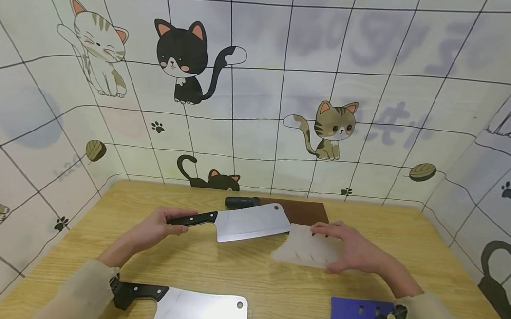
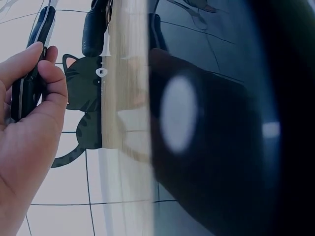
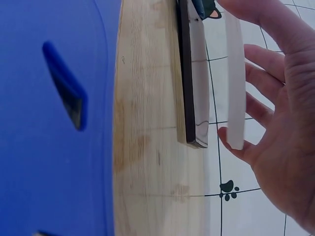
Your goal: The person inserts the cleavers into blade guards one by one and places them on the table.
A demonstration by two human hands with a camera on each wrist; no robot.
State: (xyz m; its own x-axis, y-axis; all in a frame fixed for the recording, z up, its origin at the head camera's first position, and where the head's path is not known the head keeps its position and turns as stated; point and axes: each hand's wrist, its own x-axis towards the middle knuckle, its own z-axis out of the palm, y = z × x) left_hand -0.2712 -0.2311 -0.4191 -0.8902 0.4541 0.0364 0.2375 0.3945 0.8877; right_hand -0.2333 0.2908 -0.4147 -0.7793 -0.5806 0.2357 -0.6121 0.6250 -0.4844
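My left hand (image 1: 156, 229) grips the black handle of a cleaver (image 1: 251, 222), its broad steel blade pointing right. In the left wrist view thumb and fingers pinch that handle (image 2: 29, 93). My right hand (image 1: 351, 248) holds a white translucent plastic piece (image 1: 307, 248) with small slots by its edges. Seen edge-on in the right wrist view, the white piece (image 3: 236, 83) is thin, with fingers around its far side. The cleaver's front corner meets the white piece's left edge in the head view; whether they touch I cannot tell.
Behind the held cleaver lies a dark-handled tool (image 1: 241, 202) with a brown rectangular part (image 1: 302, 211). Another cleaver (image 1: 204, 312) rests near the front left. A blue slotted plastic piece (image 1: 351, 316) lies front right. Cat-print cloth (image 1: 259, 91) surrounds the wooden table (image 1: 283, 288).
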